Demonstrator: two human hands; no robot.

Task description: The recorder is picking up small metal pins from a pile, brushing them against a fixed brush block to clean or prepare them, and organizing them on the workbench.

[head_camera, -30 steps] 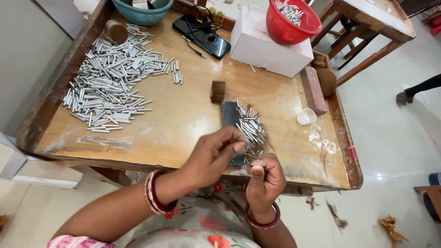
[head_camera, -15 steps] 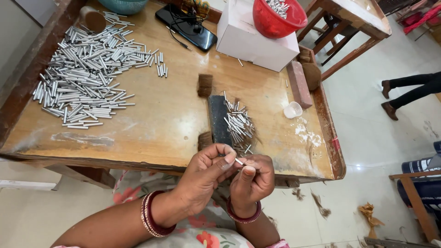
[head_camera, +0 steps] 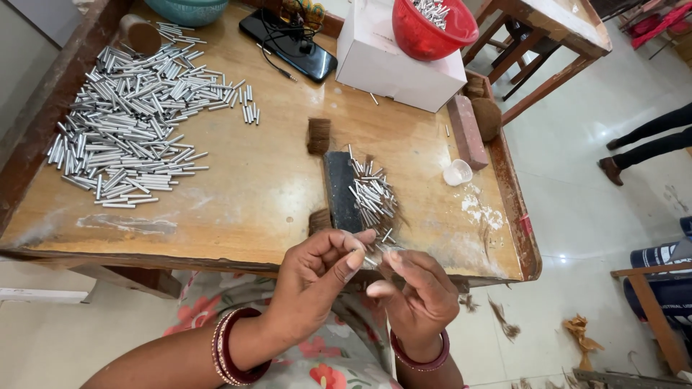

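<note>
Watching the head cam feed here. Both hands are up at the near edge of the wooden table (head_camera: 238, 216), pinched together over one small silver tube (head_camera: 369, 261). The left hand (head_camera: 317, 277) has its thumb and forefinger closed on one end of it, and the right hand (head_camera: 414, 292) has its fingers curled in toward the other end. I can't tell whether the right one actually grips the tube or only touches it, because the fingertips cover that spot.

As for progress, my guess is it's early to middling. There's a huge heap of silver tubes (head_camera: 137, 122) spread over the far left of the table, well apart from the hands. A much smaller bunch of short tubes (head_camera: 371, 194) sits just beyond the hands, lying on and beside a dark flat block (head_camera: 340, 191). A red bowl (head_camera: 432, 29) on a white box (head_camera: 396, 61) at the back right also has metal pieces in it. Which pile is finished and which is waiting, I honestly can't say from this view.

Other stuff: a phone (head_camera: 288, 47) with a cable at the back, a small white cup (head_camera: 457, 173), and a brick-shaped block (head_camera: 466, 131) near the right rim.
</note>
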